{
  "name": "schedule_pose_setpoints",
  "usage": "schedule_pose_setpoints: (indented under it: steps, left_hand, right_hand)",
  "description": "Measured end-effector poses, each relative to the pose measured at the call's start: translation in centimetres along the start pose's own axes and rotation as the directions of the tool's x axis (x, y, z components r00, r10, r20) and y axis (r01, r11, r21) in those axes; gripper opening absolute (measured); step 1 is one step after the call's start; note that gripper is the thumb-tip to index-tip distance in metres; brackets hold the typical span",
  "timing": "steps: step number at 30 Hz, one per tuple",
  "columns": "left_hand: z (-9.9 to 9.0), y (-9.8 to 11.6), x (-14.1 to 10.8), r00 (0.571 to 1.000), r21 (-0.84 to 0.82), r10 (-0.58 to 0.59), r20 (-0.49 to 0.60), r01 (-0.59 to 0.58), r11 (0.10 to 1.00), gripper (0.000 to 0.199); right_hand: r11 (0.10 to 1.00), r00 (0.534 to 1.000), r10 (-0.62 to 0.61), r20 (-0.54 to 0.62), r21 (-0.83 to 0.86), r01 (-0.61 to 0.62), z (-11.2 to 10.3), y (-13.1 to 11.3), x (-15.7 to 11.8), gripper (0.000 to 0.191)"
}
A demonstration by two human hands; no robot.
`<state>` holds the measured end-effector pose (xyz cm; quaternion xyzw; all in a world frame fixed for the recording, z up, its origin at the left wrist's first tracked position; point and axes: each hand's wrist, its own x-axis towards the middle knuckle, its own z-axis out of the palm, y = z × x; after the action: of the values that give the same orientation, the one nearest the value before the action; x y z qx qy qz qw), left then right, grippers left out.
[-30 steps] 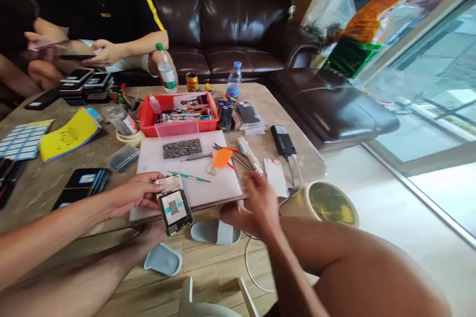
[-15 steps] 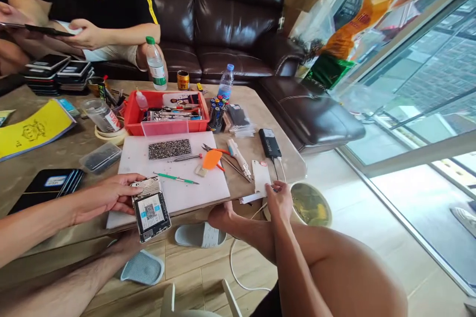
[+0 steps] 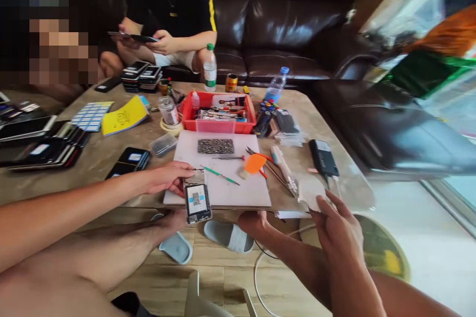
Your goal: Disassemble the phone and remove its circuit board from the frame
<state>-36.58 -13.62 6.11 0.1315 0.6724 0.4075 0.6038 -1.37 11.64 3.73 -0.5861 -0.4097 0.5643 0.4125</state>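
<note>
My left hand (image 3: 169, 178) is closed on the upper left edge of an opened smartphone (image 3: 197, 203), whose battery and white label face up. The phone hangs at the front edge of a white mat (image 3: 249, 198). At the right, my right hand (image 3: 342, 225) pinches a thin white card-like sheet (image 3: 309, 192), smeared by motion, above the table edge. On the mat lie a green double-ended tool (image 3: 221, 175), a thin screwdriver (image 3: 228, 158), an orange pick (image 3: 255, 163) and a patch of many small screws (image 3: 215, 146).
A red toolbox (image 3: 188, 125) stands behind the mat. Pliers (image 3: 251, 151), a white electric screwdriver (image 3: 284, 166) and a black power bank (image 3: 323, 158) lie to the right. Stacked phones (image 3: 128, 161) sit on the left. A person (image 3: 169, 15) sits opposite on the sofa; a bin (image 3: 383, 250) stands below right.
The view has turned left, so things appear further right. My right hand has raised the white sheet from the table edge and tilted it. My left hand still holds the phone.
</note>
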Motion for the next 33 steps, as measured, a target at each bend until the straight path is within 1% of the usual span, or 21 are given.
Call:
schedule_pose_setpoints:
  steps: [5,7,8,10,12,14,16,18,19,20,22,24,28,30,33]
  left_hand:
    - [-0.2,-0.4,0.4,1.0,-0.04,0.011,0.0,-0.011,0.999,0.061]
    - [-0.2,-0.5,0.4,1.0,-0.053,0.014,0.011,-0.014,0.999,0.065]
    - [-0.2,-0.6,0.4,1.0,-0.059,0.014,0.016,-0.013,0.998,0.066]
    - [-0.2,-0.5,0.5,1.0,-0.072,0.012,0.021,-0.01,0.997,0.069]
    - [-0.1,-0.5,0.6,1.0,-0.084,0.009,0.02,-0.007,0.996,0.07]
    - [-0.1,-0.5,0.6,1.0,-0.097,0.006,0.011,-0.005,0.995,0.068]
    - [0.0,-0.5,0.7,1.0,-0.11,0.004,-0.005,-0.005,0.994,0.065]
    - [0.0,-0.6,0.8,1.0,-0.118,0.004,-0.015,-0.006,0.993,0.064]
    - [0.0,-0.6,0.8,1.0,-0.119,0.006,-0.014,-0.008,0.993,0.065]
    - [0.0,-0.7,0.8,1.0,-0.12,0.009,-0.012,-0.01,0.993,0.065]
    - [0.0,-0.7,0.7,1.0,-0.117,0.023,-0.003,-0.023,0.993,0.066]
    - [0.1,-0.7,0.5,0.999,-0.107,0.041,0.011,-0.04,0.993,0.065]
    - [0.1,-0.6,0.1,0.997,-0.074,0.059,0.043,-0.056,0.996,0.066]
    - [0.2,-0.5,-0.1,0.997,-0.06,0.06,0.043,-0.058,0.997,0.069]
    - [0.3,-0.4,-0.2,0.998,-0.044,0.057,0.026,-0.056,0.997,0.068]
  right_hand:
    - [0.997,0.993,-0.006,0.119,0.074,-0.003,3.1,-0.9,-2.8,0.056]
    - [0.995,0.982,0.021,0.19,0.096,-0.04,4.6,-1.0,-4.6,0.056]
    - [0.992,0.968,0.05,0.245,0.098,-0.076,5.4,-0.9,-5.6,0.058]
    - [0.982,0.926,0.109,0.361,0.106,-0.157,7.2,-0.5,-7.9,0.062]
    - [0.962,0.868,0.167,0.468,0.117,-0.248,8.9,0.5,-10.3,0.066]
    - [0.945,0.798,0.198,0.57,0.104,-0.309,10.5,1.8,-12.6,0.065]
    - [0.944,0.733,0.208,0.647,0.063,-0.324,11.7,3.5,-14.4,0.061]
    - [0.954,0.694,0.215,0.687,0.005,-0.301,12.4,5.2,-15.5,0.058]
    - [0.962,0.691,0.212,0.691,-0.022,-0.273,12.6,5.9,-15.9,0.056]
    - [0.971,0.698,0.203,0.687,-0.051,-0.232,12.8,6.6,-16.1,0.055]
    - [0.984,0.724,0.178,0.667,-0.116,-0.135,12.8,7.5,-16.1,0.052]
    - [0.979,0.753,0.159,0.639,-0.203,-0.034,12.7,7.8,-16.0,0.048]
    - [0.902,0.785,0.129,0.605,-0.401,0.16,12.7,7.2,-16.0,0.039]
    - [0.86,0.783,0.121,0.61,-0.459,0.224,12.9,6.9,-16.1,0.036]
    - [0.817,0.774,0.108,0.624,-0.499,0.288,13.5,7.0,-16.0,0.035]
